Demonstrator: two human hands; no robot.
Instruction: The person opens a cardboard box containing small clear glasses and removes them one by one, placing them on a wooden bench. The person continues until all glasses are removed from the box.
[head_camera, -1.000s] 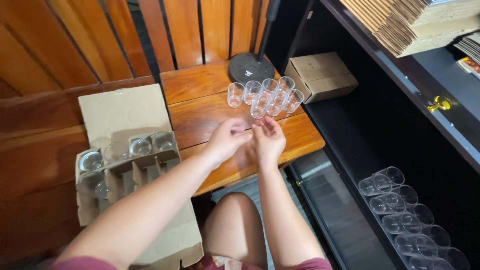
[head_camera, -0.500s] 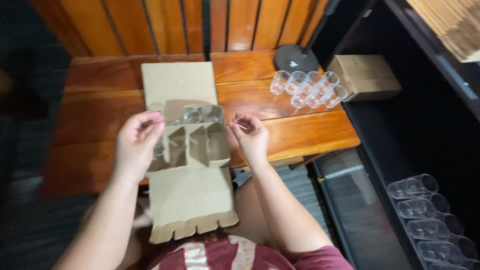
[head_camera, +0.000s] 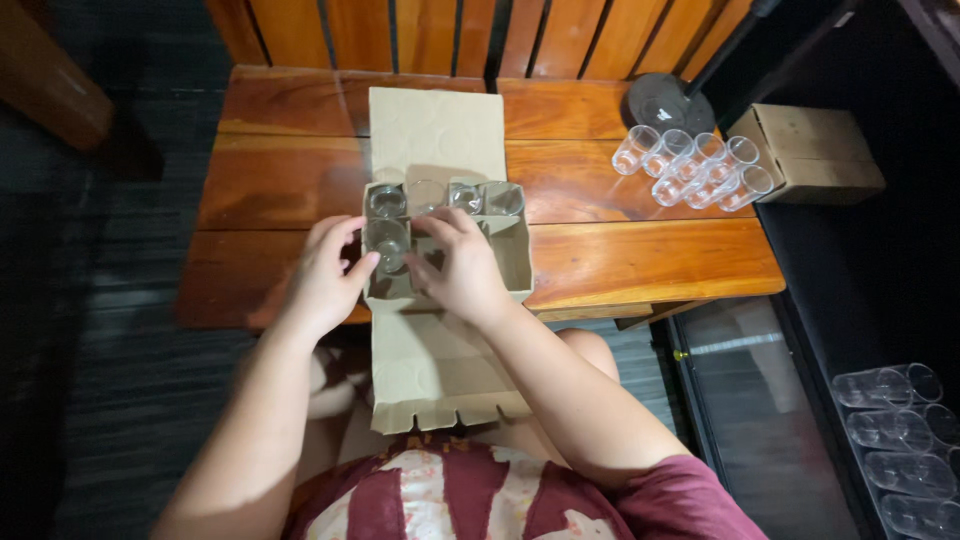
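We see an open cardboard box (head_camera: 440, 240) with divider cells lying flat on a wooden table (head_camera: 640, 250), flaps spread so the cells face up, apparently to take glasses upright. Our left hand (head_camera: 325, 275) steadies the box's near-left wall, fingers curled, its thumb touching a clear glass (head_camera: 387, 240) standing in a cell. Our right hand (head_camera: 460, 268) rests over the middle cells just beside that glass, fingers bent; we cannot tell if it grips anything.
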